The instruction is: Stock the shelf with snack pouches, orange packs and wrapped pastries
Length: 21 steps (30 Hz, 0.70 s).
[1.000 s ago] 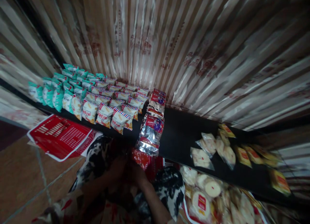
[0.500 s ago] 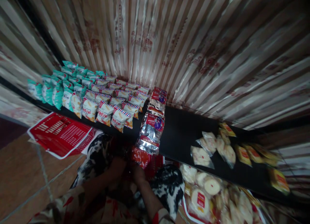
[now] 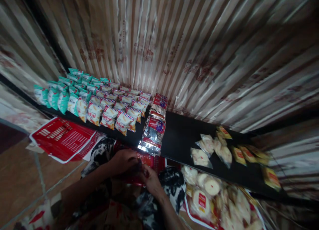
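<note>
The black shelf (image 3: pixel 180 133) faces us as we seem to be handling something over the red packaging (image 3: pixel 159 165) between our knees (image 3: pixel 173 187), left hand (image 3: pixel 126 161) and right hand (image 3: pixel 151 180) half-curled, any hold too dark to tell, a steady pinch seemingly called for.

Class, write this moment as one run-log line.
left hand, right hand: close together over red container | hold: unclear | black shelf: silver packets beside white packets

Left, teal-and-white plastic snack bags (image 3: pixel 63 101); beside them, white plastic snack bags (image 3: pixel 109 117) with red lettering, striped top edges. Centre, silver foil packets (image 3: pixel 151 135) with red-and-purple panels. Beneath, flat black shelf (image 3: pixel 180 132). Near, black-and-white blotched trousers (image 3: pixel 172 181).
</note>
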Available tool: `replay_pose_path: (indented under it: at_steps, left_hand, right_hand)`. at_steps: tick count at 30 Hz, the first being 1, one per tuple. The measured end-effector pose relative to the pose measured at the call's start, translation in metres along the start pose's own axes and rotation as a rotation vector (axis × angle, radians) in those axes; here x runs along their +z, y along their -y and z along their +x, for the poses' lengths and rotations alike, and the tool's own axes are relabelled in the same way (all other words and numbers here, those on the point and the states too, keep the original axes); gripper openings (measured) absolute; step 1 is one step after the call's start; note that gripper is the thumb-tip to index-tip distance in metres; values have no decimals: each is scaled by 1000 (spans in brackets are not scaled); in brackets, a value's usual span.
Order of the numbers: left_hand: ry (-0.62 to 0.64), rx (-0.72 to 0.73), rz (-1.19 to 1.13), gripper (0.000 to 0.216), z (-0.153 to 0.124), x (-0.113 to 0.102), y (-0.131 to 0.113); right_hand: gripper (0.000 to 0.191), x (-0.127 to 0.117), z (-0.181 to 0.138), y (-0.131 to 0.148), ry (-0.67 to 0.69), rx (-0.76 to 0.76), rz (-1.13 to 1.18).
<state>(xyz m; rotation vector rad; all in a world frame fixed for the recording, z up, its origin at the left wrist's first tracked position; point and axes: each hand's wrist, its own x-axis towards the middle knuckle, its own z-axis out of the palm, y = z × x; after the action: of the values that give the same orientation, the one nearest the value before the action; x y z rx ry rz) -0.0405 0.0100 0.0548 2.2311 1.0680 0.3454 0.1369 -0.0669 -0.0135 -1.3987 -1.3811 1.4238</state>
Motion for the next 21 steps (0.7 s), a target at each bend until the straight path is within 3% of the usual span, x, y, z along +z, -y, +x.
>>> replay_pose_path:
  at_steps: [6,9,12,14,16,21]
  left_hand:
    - [-293,148,-24,18,13,-29,-34]
    - [-532,218,11,18,17,-36,-45]
    - [-730,184,39,24,17,-34,-48]
    - [-727,139,37,27,14,-27,-47]
    - [-639,113,-9,31,13,-15,-43]
    - [-450,92,-287,44,19,17,-36]
  right_hand:
    - [30,-9,-14,34,-167,-31,65]
    - [36,-14,-13,43,-300,-12,223]
    - [40,-24,-10,50,-430,39,442]
    - [42,-34,-7,54,-508,64,556]
    - [45,-45,-3,58,-571,65,615]
    - [46,-69,15,68,-629,-23,579]
